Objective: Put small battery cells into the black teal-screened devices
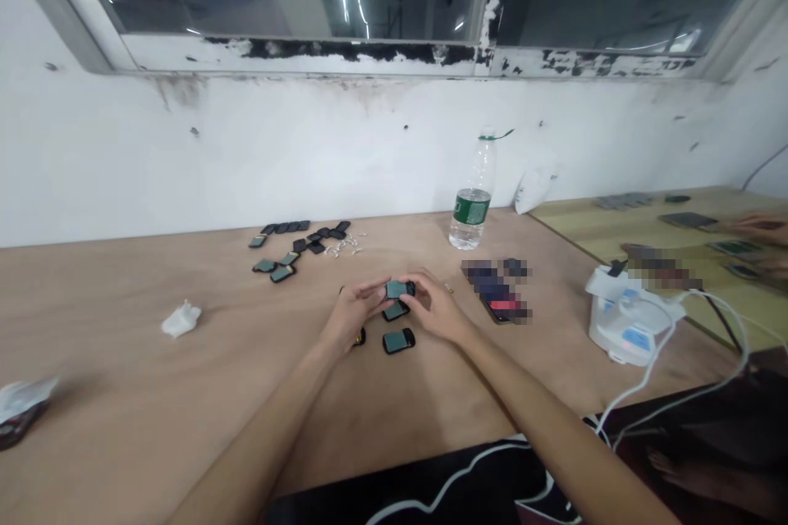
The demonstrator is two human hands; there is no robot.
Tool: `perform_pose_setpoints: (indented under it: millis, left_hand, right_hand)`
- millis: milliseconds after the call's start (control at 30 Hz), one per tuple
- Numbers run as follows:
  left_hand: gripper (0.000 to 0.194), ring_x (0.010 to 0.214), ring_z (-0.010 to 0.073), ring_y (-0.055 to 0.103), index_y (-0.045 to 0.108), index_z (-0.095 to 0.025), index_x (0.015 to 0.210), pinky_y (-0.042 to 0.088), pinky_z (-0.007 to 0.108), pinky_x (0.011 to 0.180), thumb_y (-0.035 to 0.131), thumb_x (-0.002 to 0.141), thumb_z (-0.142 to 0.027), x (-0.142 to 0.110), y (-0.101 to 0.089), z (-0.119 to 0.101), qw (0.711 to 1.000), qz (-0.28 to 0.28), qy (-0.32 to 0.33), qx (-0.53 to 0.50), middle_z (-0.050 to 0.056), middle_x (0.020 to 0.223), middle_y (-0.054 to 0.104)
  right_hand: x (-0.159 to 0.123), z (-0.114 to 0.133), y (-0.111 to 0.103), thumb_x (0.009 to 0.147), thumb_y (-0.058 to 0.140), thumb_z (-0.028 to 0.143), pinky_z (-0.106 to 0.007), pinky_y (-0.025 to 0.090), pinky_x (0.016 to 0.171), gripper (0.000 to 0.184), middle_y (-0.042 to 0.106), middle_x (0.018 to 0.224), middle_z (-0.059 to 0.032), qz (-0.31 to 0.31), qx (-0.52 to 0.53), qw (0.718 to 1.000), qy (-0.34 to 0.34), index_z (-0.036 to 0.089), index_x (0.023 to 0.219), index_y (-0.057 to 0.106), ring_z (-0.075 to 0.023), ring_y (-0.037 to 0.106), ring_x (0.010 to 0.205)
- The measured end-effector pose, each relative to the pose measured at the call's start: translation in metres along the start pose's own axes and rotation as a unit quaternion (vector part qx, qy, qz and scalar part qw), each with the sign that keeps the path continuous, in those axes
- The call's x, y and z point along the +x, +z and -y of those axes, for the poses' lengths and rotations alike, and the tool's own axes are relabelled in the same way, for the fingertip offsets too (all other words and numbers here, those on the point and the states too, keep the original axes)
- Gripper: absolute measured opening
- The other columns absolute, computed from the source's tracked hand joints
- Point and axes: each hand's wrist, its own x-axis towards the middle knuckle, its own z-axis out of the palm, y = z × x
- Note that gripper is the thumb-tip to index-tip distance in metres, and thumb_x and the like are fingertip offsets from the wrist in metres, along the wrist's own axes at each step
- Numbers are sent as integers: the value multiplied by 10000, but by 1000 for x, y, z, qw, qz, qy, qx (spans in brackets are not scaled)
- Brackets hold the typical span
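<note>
Between my left hand (pixel 358 308) and my right hand (pixel 436 305) is a small black-edged device with a grey-green face (pixel 397 289). Fingers of both hands close on its opposite ends. Just below it lies a second such device (pixel 396 311), partly covered by my fingers. A third one (pixel 399 341) rests face up on the table, nearer to me. Beside my left wrist, a dark piece with a yellow spot (pixel 360 337) shows only in part. Farther off sit several more grey-green-faced units (pixel 283 272) and small black pieces (pixel 315 247).
Small white bits (pixel 345 244) lie by the black pieces. A water bottle (pixel 471 209) stands near the wall. To the right are a blurred phone-like item (pixel 497 294) and a white cabled device (pixel 621 328). Crumpled tissue (pixel 181 319) lies left. Another person's hand (pixel 763 225) is far right.
</note>
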Motion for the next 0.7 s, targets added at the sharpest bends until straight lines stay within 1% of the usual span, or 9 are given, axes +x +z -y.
perform_pose_setpoints:
  millis: [100, 200, 300, 367, 467, 567, 700]
  left_hand:
    - [338, 1106, 281, 736, 808, -168, 1076, 582, 441, 1057, 880, 783, -321, 0, 0, 1, 1000, 4, 4, 5, 103, 1156, 790]
    - [458, 1064, 284, 745, 803, -172, 1085, 599, 445, 1024, 943, 690, -357, 0, -1, 2, 1000, 13, 10, 22, 100, 1137, 796]
    - [516, 1021, 283, 753, 803, -159, 1068, 614, 438, 992, 976, 625, -360, 0, -1, 2, 999, 7, 12, 30, 95, 1090, 806]
    - [525, 993, 276, 759, 800, -150, 1067, 623, 425, 970, 979, 615, -349, 0, 0, 2, 999, 3, 15, 31, 96, 1060, 810]
    - [488, 960, 267, 766, 800, -146, 1039, 636, 415, 937, 978, 618, -316, 1, 1, 1, 999, -3, 16, 31, 98, 1026, 810]
    - [464, 965, 269, 765, 801, -145, 1005, 640, 414, 926, 985, 605, -290, 0, 2, -1, 999, -14, 7, 34, 100, 1004, 809]
    - [524, 951, 268, 765, 803, -140, 1003, 642, 413, 922, 1005, 548, -305, -1, 4, -2, 999, -19, 7, 37, 102, 1013, 808]
  right_hand:
    - [1, 1, -1, 974, 617, 251, -351, 561, 878, 238, 673, 1154, -84, -1, 4, 1000, 1, 238, 1210, 641, -220, 658, 1037]
    - [2, 3, -1, 962, 633, 236, -370, 561, 917, 245, 680, 1162, -88, 3, 1, 1000, -12, 240, 1206, 650, -227, 657, 1070]
    - [2, 4, -2, 967, 628, 228, -384, 557, 953, 255, 678, 1179, -93, 9, 3, 1000, -29, 243, 1221, 653, -229, 652, 1094]
    - [2, 4, -2, 973, 625, 231, -385, 558, 957, 274, 678, 1186, -93, 8, 5, 999, -35, 248, 1246, 647, -228, 651, 1099]
    - [2, 4, -1, 978, 626, 240, -393, 555, 971, 301, 678, 1201, -95, 12, -1, 999, -36, 257, 1278, 639, -232, 648, 1120]
    - [2, 3, -1, 975, 636, 251, -409, 549, 994, 288, 681, 1193, -100, 12, -11, 999, -45, 257, 1262, 657, -238, 652, 1123]
    - [1, 1, -2, 973, 631, 245, -416, 545, 1011, 278, 686, 1196, -104, 12, -16, 998, -57, 254, 1249, 671, -242, 657, 1135]
